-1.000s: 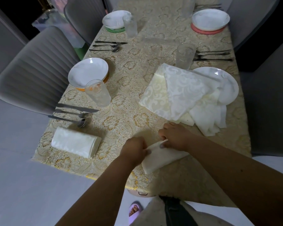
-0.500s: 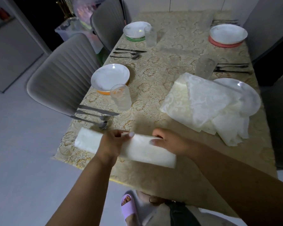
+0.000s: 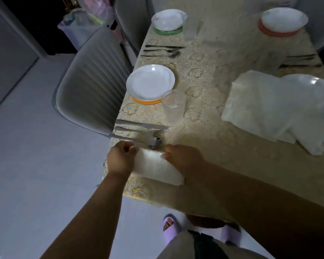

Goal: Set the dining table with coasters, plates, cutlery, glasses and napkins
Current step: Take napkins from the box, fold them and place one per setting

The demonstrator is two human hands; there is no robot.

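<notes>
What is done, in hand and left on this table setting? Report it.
Done: four plates on coasters, such as the near left plate on its orange coaster, with glass and cutlery.
In hand: left hand and right hand hold a folded napkin just below that cutlery.
Left: the loose napkin pile needs folding for other places.

We hold a folded white napkin flat at the table's near left corner, just on our side of the knife, fork and spoon. Beyond that cutlery stand a ribbed glass and a white plate on an orange coaster.
</notes>
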